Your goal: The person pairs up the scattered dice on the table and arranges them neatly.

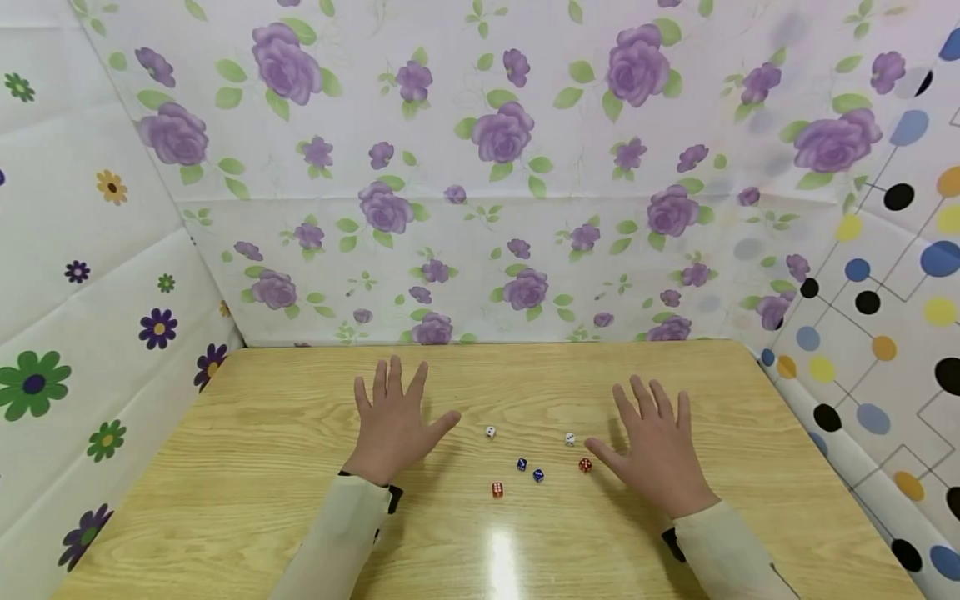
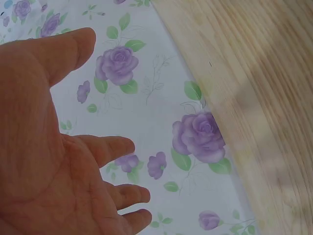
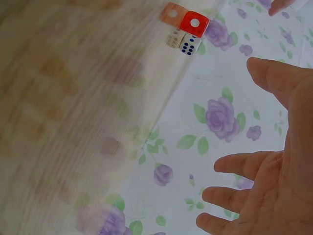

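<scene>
Both hands are spread with straight fingers and hold nothing. My left hand [image 1: 393, 429] is over the left of the wooden table, nearest a white die [image 1: 491, 432]. My right hand [image 1: 660, 454] has its thumb close to a red die [image 1: 585, 465] and another white die [image 1: 570, 439]. Between the hands lie two blue dice, one a blue die [image 1: 522, 464] and beside it a second blue die [image 1: 538, 475]. Closer to the front lies another red die [image 1: 497, 490]. In the right wrist view, a red die [image 3: 194, 23] and a white die [image 3: 189, 45] appear beyond the thumb.
The wooden table [image 1: 285, 417] has a glossy top with a bright reflection near the front. Behind it hangs a purple-rose cloth [image 1: 450, 250]. A daisy-print cloth [image 1: 67, 208] stands on the left, and a dotted cloth [image 1: 885, 333] on the right.
</scene>
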Tool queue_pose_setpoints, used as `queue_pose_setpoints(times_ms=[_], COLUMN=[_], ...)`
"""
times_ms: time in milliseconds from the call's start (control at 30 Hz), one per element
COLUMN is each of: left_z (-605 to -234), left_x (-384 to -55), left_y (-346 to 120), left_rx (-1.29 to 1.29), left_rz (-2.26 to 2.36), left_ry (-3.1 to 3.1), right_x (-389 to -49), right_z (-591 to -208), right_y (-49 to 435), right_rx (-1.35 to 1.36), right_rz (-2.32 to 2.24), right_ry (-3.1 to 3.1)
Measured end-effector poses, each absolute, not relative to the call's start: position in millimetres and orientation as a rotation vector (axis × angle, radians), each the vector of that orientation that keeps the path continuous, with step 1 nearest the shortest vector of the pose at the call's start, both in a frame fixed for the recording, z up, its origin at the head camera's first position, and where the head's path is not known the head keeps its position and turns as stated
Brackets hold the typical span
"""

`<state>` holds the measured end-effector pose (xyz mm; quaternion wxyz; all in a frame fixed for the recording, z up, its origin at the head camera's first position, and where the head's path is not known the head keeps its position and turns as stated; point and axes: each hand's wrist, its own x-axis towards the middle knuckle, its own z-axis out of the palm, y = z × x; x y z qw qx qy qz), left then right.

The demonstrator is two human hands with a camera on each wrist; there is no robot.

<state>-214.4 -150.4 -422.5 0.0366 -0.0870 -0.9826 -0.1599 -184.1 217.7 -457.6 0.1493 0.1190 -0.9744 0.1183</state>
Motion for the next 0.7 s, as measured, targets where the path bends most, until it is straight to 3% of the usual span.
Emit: queue_pose_setpoints(times_ms=[400,700], left_z=[-413,-413], left_x=[-200,-187], left_y=[-139,-115], left_rx=[-0.387,-0.806], left_rz=[-0.597,-0.723], left_ry=[-3.090,-3.208], right_x=[-184,-180], right_z=[-452,-452], right_y=[214,205], right_rx=[0.408,0.648], right_rz=[0.444,0.653], right_ry=[-2.873,-3.050])
